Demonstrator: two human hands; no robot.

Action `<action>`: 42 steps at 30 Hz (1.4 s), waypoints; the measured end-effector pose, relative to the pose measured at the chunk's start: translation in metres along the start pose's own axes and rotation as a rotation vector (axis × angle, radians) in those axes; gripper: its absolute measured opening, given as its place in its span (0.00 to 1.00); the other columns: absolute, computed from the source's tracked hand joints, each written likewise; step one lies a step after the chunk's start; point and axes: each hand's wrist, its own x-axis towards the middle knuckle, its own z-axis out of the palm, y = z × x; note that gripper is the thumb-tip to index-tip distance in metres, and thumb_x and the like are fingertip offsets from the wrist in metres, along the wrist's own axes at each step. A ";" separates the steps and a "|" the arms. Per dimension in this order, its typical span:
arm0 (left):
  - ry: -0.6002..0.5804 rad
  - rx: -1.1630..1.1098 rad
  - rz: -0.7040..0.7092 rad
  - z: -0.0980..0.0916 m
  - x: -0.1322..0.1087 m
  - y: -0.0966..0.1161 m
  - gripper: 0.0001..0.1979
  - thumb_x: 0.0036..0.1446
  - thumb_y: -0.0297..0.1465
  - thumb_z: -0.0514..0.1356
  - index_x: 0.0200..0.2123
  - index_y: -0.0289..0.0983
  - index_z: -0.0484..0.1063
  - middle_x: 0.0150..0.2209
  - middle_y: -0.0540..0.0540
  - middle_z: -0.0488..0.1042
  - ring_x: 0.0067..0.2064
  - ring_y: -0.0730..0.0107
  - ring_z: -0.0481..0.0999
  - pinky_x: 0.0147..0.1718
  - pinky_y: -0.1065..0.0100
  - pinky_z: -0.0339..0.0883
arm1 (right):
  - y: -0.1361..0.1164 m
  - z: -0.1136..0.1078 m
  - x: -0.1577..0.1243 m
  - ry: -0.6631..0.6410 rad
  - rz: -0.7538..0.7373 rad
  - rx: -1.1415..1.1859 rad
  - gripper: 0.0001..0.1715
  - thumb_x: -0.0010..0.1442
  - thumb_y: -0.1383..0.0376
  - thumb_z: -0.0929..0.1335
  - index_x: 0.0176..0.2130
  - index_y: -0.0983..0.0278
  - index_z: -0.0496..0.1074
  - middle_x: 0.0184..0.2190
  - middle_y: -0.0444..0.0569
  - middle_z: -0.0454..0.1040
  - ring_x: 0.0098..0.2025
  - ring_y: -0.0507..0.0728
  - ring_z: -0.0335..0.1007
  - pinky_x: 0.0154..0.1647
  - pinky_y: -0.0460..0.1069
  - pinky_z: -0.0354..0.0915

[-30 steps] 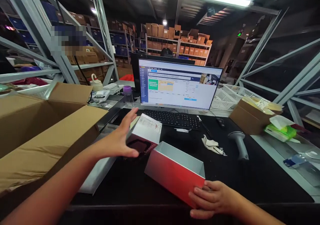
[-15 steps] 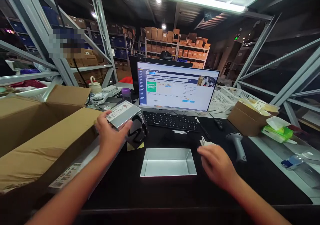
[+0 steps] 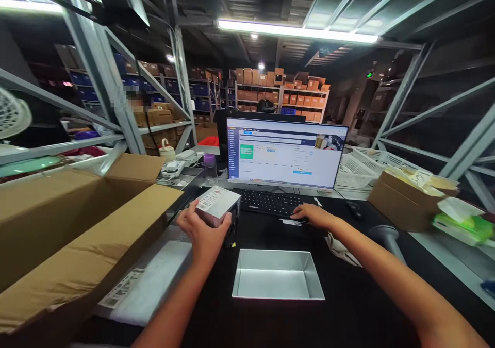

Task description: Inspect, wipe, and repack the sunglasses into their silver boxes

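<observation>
Steel warehouse racking (image 3: pixel 154 80) surrounds the bench, and shelves of brown cartons (image 3: pixel 278 87) stand in the distance. Nearer, a large open cardboard carton (image 3: pixel 77 224) fills the left of the bench, with its flaps folded out and a white padded sheet (image 3: pixel 154 281) along its near side. A lit monitor (image 3: pixel 285 153) stands straight ahead behind a black keyboard (image 3: pixel 266 202), and a small brown box of papers (image 3: pixel 406 201) sits to the right beside a handheld barcode scanner (image 3: pixel 386 237). On the black bench top (image 3: pixel 216 312), a silver-lined open tray (image 3: pixel 277 276) lies upright below the keyboard, well apart from both hands. Its thin walls look stiff but easily bent, so the outside of two opposite walls seems the safest hold. The left hand (image 3: pixel 203 234) is closed around a small white card box (image 3: pixel 216 203), holding it tilted just in front of the keyboard's left end, with a dark object partly hidden behind it. The box looks light and rigid, though its smooth card may slip and its corners may dent, so flat fingers across its broad faces would suit it. The right hand (image 3: pixel 313 215) lies open, its fingers extended at the keyboard's near edge.
</observation>
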 end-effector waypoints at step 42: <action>-0.878 -0.126 1.010 -0.049 -0.081 0.023 0.11 0.50 0.30 0.69 0.32 0.38 0.68 0.35 0.47 0.77 0.36 0.61 0.77 0.47 0.55 0.70 | -0.054 0.033 -0.062 0.313 0.362 0.365 0.36 0.44 0.51 0.79 0.52 0.57 0.77 0.55 0.52 0.75 0.60 0.65 0.69 0.64 0.61 0.61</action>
